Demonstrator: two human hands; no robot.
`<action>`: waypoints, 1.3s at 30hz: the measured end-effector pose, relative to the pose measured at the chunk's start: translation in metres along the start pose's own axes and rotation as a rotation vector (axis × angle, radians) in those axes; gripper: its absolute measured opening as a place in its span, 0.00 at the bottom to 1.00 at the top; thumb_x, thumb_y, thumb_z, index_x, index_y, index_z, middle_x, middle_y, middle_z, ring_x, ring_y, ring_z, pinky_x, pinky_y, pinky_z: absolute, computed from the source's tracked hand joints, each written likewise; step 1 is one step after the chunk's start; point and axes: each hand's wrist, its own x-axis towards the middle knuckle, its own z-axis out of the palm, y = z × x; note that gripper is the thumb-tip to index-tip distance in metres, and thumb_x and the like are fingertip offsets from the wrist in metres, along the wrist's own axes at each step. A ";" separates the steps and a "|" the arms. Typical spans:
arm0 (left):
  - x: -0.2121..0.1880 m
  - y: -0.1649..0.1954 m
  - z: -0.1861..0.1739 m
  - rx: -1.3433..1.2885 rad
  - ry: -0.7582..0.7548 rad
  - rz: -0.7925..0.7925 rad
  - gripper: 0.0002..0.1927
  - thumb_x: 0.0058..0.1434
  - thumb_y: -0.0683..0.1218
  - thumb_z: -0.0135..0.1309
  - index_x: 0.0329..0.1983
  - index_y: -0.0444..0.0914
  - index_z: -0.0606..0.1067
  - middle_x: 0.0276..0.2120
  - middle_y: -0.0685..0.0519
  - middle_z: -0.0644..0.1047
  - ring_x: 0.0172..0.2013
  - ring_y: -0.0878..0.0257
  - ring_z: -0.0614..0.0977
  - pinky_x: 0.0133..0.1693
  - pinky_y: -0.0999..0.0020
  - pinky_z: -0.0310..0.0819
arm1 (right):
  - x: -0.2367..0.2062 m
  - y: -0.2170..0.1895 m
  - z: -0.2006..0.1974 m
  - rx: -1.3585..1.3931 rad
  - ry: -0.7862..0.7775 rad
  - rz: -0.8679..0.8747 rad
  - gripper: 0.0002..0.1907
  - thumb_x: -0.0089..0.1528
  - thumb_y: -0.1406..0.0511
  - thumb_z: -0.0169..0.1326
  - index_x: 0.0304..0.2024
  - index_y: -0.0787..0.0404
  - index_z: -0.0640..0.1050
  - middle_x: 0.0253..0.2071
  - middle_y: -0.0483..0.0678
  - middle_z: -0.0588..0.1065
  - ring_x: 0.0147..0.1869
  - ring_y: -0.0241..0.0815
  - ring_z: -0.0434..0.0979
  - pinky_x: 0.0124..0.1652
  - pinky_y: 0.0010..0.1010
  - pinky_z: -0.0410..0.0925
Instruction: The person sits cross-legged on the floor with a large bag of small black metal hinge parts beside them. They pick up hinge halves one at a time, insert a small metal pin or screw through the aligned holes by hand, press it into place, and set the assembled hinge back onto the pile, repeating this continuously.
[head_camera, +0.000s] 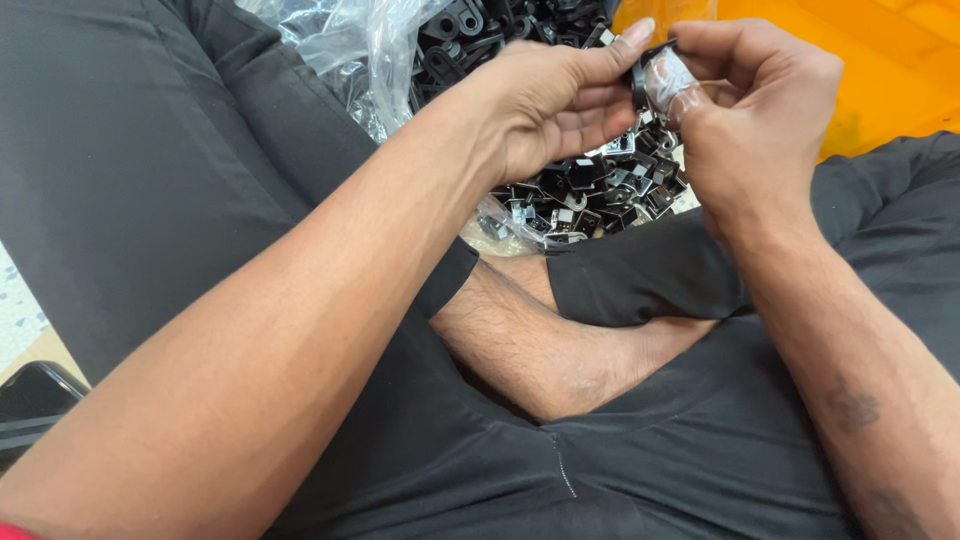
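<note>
My left hand (545, 100) and my right hand (755, 110) meet at the top of the head view, both pinching one small black plastic part (643, 75) between their fingertips. A bit of clear tape or film wraps a right fingertip. Just below the hands lies a pile of small black and silver parts (590, 195) on an open clear plastic bag (360, 50). More black clips (470, 30) fill the bag behind the left hand.
I sit cross-legged in dark trousers (150, 150), a bare ankle (560, 340) in the middle. An orange surface (880, 60) lies at the top right. A dark phone-like object (30, 400) rests at the lower left on a pale floor.
</note>
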 end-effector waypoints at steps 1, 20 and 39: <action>0.000 -0.001 0.000 0.124 0.054 0.061 0.21 0.53 0.49 0.69 0.38 0.26 0.80 0.34 0.47 0.81 0.32 0.62 0.84 0.36 0.71 0.88 | 0.000 0.000 0.001 0.090 0.020 0.090 0.08 0.65 0.77 0.59 0.46 0.70 0.81 0.38 0.47 0.80 0.34 0.29 0.77 0.34 0.18 0.71; -0.007 -0.009 0.000 -0.075 -0.095 0.264 0.18 0.59 0.41 0.63 0.51 0.32 0.77 0.41 0.46 0.81 0.40 0.60 0.82 0.48 0.66 0.83 | -0.003 0.021 -0.009 0.666 -0.104 0.455 0.10 0.69 0.75 0.50 0.52 0.71 0.75 0.43 0.53 0.79 0.45 0.42 0.82 0.48 0.32 0.78; -0.002 -0.020 0.003 -0.145 -0.024 0.069 0.13 0.60 0.42 0.60 0.44 0.28 0.79 0.37 0.42 0.82 0.39 0.54 0.86 0.44 0.57 0.89 | 0.002 0.022 -0.011 0.636 -0.082 0.445 0.10 0.70 0.75 0.52 0.54 0.73 0.78 0.43 0.51 0.78 0.42 0.37 0.79 0.46 0.28 0.76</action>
